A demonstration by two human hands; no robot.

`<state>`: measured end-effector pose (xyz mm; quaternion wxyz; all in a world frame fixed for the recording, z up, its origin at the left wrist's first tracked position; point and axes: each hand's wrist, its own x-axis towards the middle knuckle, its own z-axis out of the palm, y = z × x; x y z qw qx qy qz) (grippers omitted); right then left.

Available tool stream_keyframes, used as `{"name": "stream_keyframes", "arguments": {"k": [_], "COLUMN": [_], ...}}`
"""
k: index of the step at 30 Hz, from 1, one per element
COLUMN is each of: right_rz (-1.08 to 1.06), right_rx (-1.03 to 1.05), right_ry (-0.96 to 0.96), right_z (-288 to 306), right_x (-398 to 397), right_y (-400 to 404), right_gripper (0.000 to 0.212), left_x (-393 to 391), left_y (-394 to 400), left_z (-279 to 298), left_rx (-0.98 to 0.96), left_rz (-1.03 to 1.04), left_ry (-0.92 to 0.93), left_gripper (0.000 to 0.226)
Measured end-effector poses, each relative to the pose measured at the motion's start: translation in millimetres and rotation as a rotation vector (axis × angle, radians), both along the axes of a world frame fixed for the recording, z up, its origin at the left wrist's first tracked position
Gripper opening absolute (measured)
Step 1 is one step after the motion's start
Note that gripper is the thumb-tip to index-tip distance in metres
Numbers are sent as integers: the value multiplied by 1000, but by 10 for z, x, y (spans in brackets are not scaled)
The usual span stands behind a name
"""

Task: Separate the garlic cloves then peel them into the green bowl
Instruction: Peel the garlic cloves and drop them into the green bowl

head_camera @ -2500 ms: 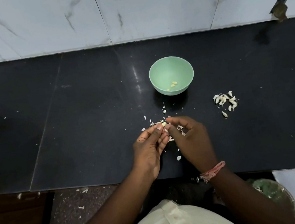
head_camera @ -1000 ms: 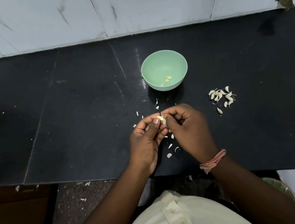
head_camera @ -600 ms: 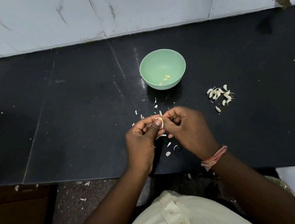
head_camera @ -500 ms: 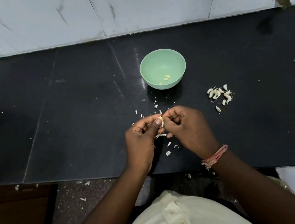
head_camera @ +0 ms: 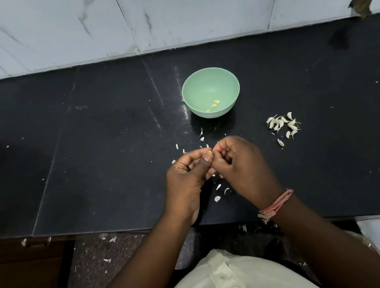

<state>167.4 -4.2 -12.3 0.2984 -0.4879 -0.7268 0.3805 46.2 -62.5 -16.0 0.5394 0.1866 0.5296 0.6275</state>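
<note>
Both hands' fingers stay pinched together; the garlic clove (head_camera: 208,152), plainly visible earlier, is now nearly hidden between left hand (head_camera: 187,177) and right hand (head_camera: 240,168).

Bare counter (head_camera: 113,141) left of green bowl (head_camera: 207,75); unpeeled cloves (head_camera: 282,125) crowd the right, seemingly loose.

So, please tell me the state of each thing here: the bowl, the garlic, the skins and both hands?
green bowl: upright, holds a few peeled cloves
unpeeled cloves: loose pile on counter
skins: scattered by the hands
left hand: pinching a clove
right hand: closed at that clove
</note>
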Motion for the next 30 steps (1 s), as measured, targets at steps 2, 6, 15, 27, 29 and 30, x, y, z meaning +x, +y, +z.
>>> {"name": "stream_keyframes", "arguments": {"k": [2, 6, 15, 27, 29, 30], "right_rz": [22, 9, -104, -169, -167, -154], "right_rx": [46, 106, -97, -73, -63, -62], "right_ry": [-26, -48, 112, 145, 136, 136], "right_z": [20, -35, -31, 53, 87, 97], "right_x": [-3, -11, -42, 47, 33, 27], "right_y": [-35, -59, -47, -55, -64, -68], "right_gripper": [16, 22, 9, 27, 18, 11], "left_x": [-7, -6, 2, -29, -26, -23], "left_y": [4, -20, -19, -30, -26, -24], "left_z": [9, 6, 19, 6, 14, 19], "left_rx": [-25, -31, -15, -33, -42, -46], "left_rz": [21, 19, 46, 110, 110, 107], "left_ry": [-14, 22, 19, -154, -149, -147], "left_gripper": [19, 17, 17, 17, 16, 15]}}
